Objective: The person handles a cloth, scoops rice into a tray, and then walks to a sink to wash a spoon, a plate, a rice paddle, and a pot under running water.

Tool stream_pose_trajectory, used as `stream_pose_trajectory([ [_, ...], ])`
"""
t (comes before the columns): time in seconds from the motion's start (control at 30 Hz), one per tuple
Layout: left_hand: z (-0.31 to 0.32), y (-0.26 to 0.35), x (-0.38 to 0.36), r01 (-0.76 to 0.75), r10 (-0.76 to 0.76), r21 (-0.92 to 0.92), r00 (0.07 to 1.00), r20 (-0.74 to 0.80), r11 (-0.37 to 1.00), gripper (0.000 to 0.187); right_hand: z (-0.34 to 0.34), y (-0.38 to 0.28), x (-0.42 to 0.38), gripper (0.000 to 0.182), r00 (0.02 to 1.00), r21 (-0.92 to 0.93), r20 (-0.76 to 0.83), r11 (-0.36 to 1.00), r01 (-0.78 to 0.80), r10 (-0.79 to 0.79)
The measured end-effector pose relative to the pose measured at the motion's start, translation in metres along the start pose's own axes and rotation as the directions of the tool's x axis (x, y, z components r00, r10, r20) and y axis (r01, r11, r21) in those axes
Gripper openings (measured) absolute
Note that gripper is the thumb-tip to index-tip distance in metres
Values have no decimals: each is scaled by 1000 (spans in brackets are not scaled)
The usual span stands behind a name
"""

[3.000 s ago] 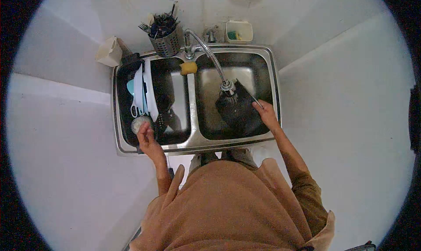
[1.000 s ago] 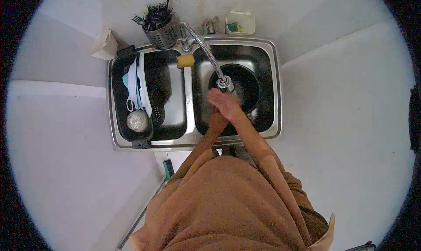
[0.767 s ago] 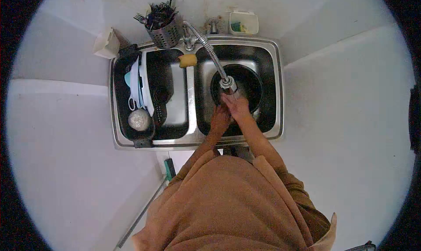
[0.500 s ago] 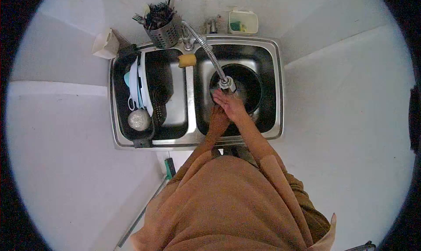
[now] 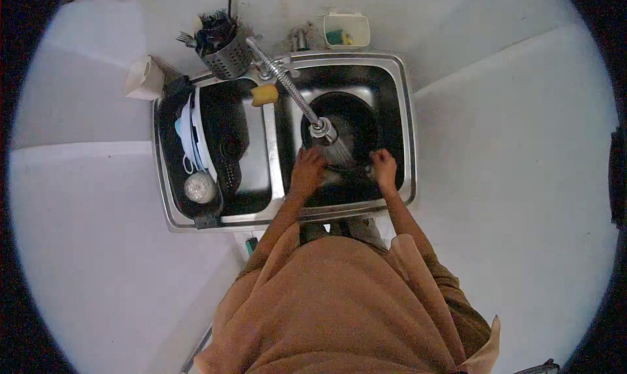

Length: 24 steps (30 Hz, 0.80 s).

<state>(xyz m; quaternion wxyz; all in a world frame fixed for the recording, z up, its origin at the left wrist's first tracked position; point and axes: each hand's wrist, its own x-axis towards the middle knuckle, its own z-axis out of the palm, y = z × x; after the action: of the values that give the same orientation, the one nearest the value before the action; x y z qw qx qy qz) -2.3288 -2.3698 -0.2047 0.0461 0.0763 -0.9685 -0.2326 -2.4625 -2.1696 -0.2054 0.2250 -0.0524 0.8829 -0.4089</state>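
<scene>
A dark round pan (image 5: 373, 122) sits in the right sink basin, and water sprays into it from the flexible faucet (image 5: 322, 129). At the pan's lower left edge is my left hand (image 5: 308, 169), seen from above, its fingertips too dim to make out. My right hand (image 5: 384, 167) is closed at the pan's lower right edge, fingers bent inward; what it grips there is too small and dark to tell. A yellow sponge (image 5: 264, 95) lies on the divider between the basins, behind my left hand.
In the left basin, a rack holds white plates (image 5: 203, 135) and a wrapped round object (image 5: 200, 188). Behind the sink stand a metal cutlery holder (image 5: 228, 59) and a white container (image 5: 347, 31) with a green sponge. A pale container (image 5: 145, 79) is at the back left.
My hands, together under the faucet before, have moved apart to the two sides of the pan. The view has shifted slightly, and the water spray now shows clearly.
</scene>
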Motion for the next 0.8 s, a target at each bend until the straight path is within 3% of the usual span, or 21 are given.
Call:
stream_pose_trajectory([
  [0.03, -8, -2, 1, 9, -10, 28, 1000, 25, 1000, 25, 2, 1, 3, 17, 1000, 248, -14, 969, -6, 10],
  [0.1, -20, -8, 1, 72, -73, -89, 997, -10, 993, 25, 9, 11, 7, 17, 999, 682, -35, 731, -7, 42],
  [0.17, -25, -10, 8, 140, -150, -172, 988, -44, 975, 28, 12, 23, 12, 24, 996, 534, 57, 841, -87, 67],
  [0.2, -27, -11, 10, 123, -129, -120, 991, -44, 985, 29, 16, 30, 16, 28, 991, 450, 105, 885, -121, 82],
  [0.23, -31, -12, 12, 104, -107, -69, 993, -45, 992, 30, 20, 36, 19, 33, 981, 128, 139, 985, 119, -137],
  [0.27, -33, -13, 13, 85, -86, -20, 995, -44, 996, 30, 27, 45, 22, 38, 915, -194, 242, 908, 371, -322],
  [0.3, -33, -15, 13, 94, -95, -21, 995, -43, 995, 30, 37, 57, 25, 44, 806, -454, 395, 669, 589, -442],
  [0.43, -25, -26, 7, 122, -125, -48, 990, -62, 991, 27, 93, 122, 26, 53, 796, -554, 477, 576, 602, -373],
  [0.6, -33, -15, 0, 129, -133, -47, 984, -116, 991, 24, 64, 87, 13, 50, 766, -585, 638, 597, 549, -78],
  [0.67, -21, -18, -3, 150, -150, -4, 985, -87, 989, 22, 45, 148, 25, 48, 747, -662, 582, 348, 664, -321],
  [0.73, -20, -10, -6, 184, -184, -10, 981, -66, 983, 20, 24, 146, 32, 46, 774, -695, 521, 347, 630, -361],
  [0.8, -15, -2, -14, 188, -191, -35, 977, -100, 981, 18, -27, 48, 28, 44, 873, -661, 452, 589, 465, -183],
])
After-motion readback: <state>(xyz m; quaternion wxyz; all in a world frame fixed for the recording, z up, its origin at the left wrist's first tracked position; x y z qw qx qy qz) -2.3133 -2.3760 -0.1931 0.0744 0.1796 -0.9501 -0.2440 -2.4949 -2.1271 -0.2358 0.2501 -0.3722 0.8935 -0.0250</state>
